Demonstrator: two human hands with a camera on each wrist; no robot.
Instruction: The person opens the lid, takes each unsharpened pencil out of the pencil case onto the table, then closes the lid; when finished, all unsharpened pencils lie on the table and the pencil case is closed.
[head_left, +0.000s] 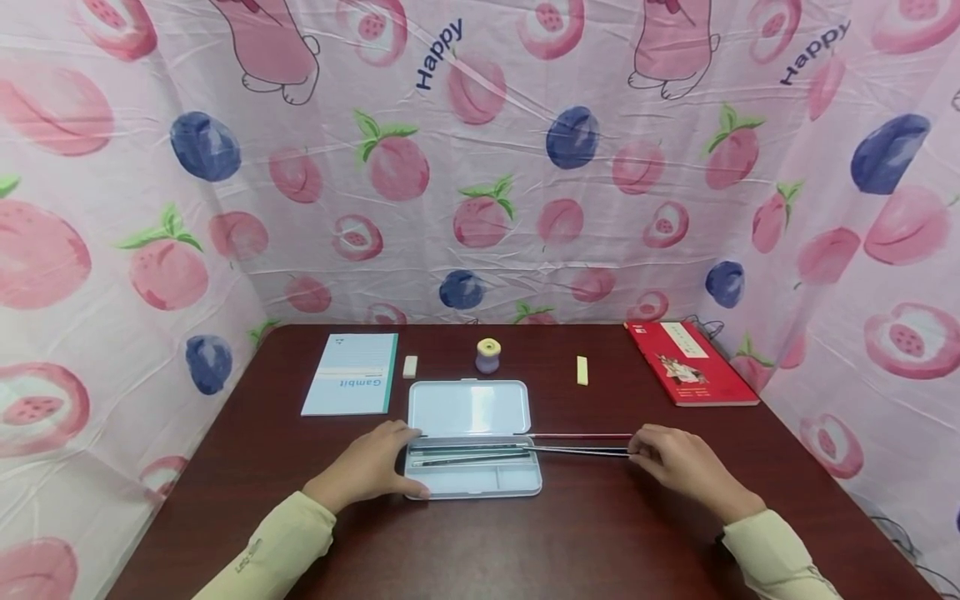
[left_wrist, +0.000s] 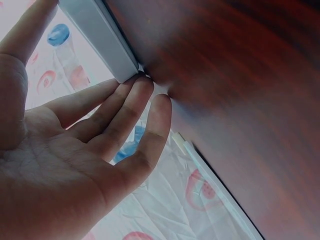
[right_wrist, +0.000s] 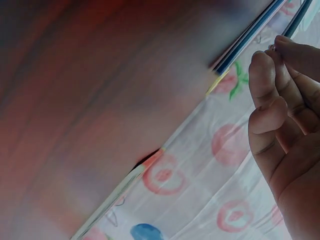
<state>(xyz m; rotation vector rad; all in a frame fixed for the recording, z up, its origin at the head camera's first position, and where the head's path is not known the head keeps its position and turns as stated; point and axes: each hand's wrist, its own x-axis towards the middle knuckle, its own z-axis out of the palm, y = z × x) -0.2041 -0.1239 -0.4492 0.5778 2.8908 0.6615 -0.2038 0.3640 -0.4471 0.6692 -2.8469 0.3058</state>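
A pale blue-white pencil case lies with its lid raised toward the back, a few pencils in its tray. My left hand spans its left end, thumb at the front edge and fingers by the hinge side. Those fingers reach the corner of the case in the left wrist view. To the right, my right hand pinches the far ends of slim pencils, which stretch from the case's right side. In the right wrist view, thumb and forefinger meet at one dark pencil.
Behind the case stand a white eraser and a small round yellow-and-purple item. A pale yellow strip lies right of them. A light blue notebook is at back left, a red book at back right. Printed curtains enclose the table.
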